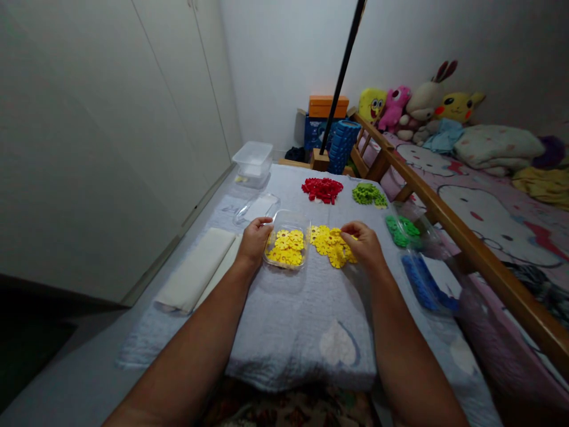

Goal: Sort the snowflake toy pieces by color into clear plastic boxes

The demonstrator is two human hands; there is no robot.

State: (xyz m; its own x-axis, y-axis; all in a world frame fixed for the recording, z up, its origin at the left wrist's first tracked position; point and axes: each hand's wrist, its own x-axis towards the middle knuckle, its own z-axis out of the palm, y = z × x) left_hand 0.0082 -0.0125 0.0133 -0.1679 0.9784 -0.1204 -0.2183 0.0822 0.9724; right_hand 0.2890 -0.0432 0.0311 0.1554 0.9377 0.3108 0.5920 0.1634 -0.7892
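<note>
My left hand grips the left rim of a clear plastic container, which is tilted a little toward me. Inside it lie several yellow flower-shaped plastic pieces. To the container's right, a loose pile of the same yellow pieces rests on the cloth. My right hand is at that pile's right side, thumb and fingers pinched together on what looks like one yellow piece; the fingertips partly cover it.
Farther back are a red pile and a light green pile. Along the right edge stand containers with green pieces and blue pieces. On the left are a clear lid, stacked containers and folded cloth. A wooden bed rail borders the table.
</note>
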